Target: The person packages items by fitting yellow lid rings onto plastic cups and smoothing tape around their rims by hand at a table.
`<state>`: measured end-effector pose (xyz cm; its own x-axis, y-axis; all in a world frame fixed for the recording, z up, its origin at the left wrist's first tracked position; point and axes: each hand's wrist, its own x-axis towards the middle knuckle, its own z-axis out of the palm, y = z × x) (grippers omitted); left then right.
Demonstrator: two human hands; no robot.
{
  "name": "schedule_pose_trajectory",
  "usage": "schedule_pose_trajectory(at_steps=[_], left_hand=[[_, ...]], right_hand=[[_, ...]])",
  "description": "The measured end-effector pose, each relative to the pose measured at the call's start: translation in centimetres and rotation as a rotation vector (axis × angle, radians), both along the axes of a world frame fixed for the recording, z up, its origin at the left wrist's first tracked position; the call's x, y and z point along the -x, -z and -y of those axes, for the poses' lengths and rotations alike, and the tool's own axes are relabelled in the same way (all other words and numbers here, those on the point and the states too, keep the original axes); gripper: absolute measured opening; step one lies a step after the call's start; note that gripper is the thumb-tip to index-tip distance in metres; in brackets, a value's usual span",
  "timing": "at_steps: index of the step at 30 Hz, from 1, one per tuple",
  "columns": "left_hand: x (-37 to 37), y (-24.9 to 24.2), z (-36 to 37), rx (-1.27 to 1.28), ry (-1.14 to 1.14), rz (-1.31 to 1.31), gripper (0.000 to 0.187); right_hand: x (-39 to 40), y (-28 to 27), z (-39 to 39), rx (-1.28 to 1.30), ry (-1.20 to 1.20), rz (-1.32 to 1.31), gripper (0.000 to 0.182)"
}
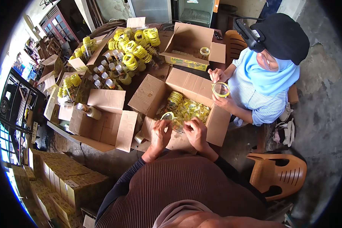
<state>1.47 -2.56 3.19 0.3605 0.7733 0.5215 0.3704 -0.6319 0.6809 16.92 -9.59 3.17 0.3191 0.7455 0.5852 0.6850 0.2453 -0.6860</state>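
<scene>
My left hand (161, 133) is closed on a yellow-rimmed clear round container (167, 115), held over the near edge of an open cardboard box (150, 91). To its right, my right hand (196, 133) has its fingers bent together in a pinch beside some clear plastic. What they hold, if anything, is too small to make out. Inside the box lie many small yellow packets (193, 109) and a stack of yellow rings (174, 97).
A co-worker at the right holds another yellow-rimmed clear container (220, 89). An open carton (102, 127) stands at the left, with filled bottles (111, 83) and bundled yellow-rimmed pieces (131, 47) behind. Another carton (188, 41) is at the back. An orange chair (279, 174) stands at right.
</scene>
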Motion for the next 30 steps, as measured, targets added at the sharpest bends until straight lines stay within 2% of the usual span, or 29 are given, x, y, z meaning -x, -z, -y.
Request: schedule_pose_trajectory(at_steps=[6,13,16,19,23,30], left_hand=[[-0.1,-0.8,0.4,-0.033,0.023,-0.034,0.011],[-0.8,-0.3,1.2,-0.070,0.079,0.032,0.011],[-0.8,0.3,1.5,-0.021,0.106,-0.007,0.011],[-0.7,-0.2,1.2,-0.021,0.064,-0.037,0.010],[-0.9,-0.4,1.0,-0.115,0.092,0.001,0.008],[-0.8,-0.8,1.1,-0.093,0.123,-0.001,0.010]], right_hand=[[1.0,-0.9,0.6,-0.015,-0.015,0.157,0.016],[0.6,0.2,0.0,0.020,0.020,0.139,0.014],[-0.2,0.5,-0.4,0.084,0.016,-0.076,0.013],[-0.2,0.1,0.3,0.047,0.054,-0.018,0.013],[0.4,-0.7,1.0,0.032,-0.011,0.026,0.014],[0.5,0.0,0.2,0.038,0.000,0.070,0.016]])
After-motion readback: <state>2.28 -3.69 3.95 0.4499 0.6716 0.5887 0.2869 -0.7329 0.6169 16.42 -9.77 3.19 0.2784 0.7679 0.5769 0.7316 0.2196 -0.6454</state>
